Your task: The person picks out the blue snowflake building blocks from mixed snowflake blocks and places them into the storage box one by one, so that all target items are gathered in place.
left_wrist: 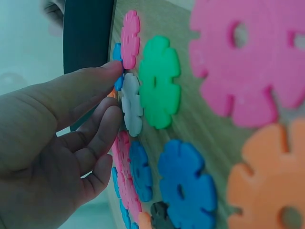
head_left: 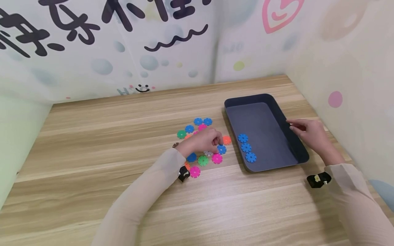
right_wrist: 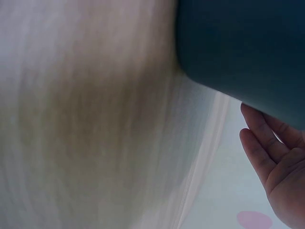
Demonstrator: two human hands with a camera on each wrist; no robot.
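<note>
Pale walls (head_left: 252, 70) with printed bubbles and black lettering (head_left: 135, 11) stand behind a wood-grain table (head_left: 77, 147). Dark tray (head_left: 264, 119) on the right part of the table. Inside it, three blue discs (head_left: 246, 147) lie in a row along its left side.

Loose notched discs are scattered left of the tray: two blue ones side by side at the far end; more blue, pink, green and orange, plus one white disc (head_left: 208, 153). Green disc (head_left: 203, 160) lies just left of a pink disc (head_left: 217, 158); orange disc (head_left: 226, 140) is near the tray wall.

Hands: well apart from each other. Left hand (head_left: 201, 140) is over the right part of the scatter, fingers bent, thumb and forefinger at the edge of a blue disc (head_left: 222, 149) that lies between the pink and orange ones. Cannot tell whether they grip it.

Right hand (head_left: 315, 135) is at the tray's right wall, fingertips touching it near the rim, fingers fairly straight in the right wrist view.

Both arms: pale sleeves (head_left: 354, 191), black device (head_left: 319, 179) at each wrist.
</note>
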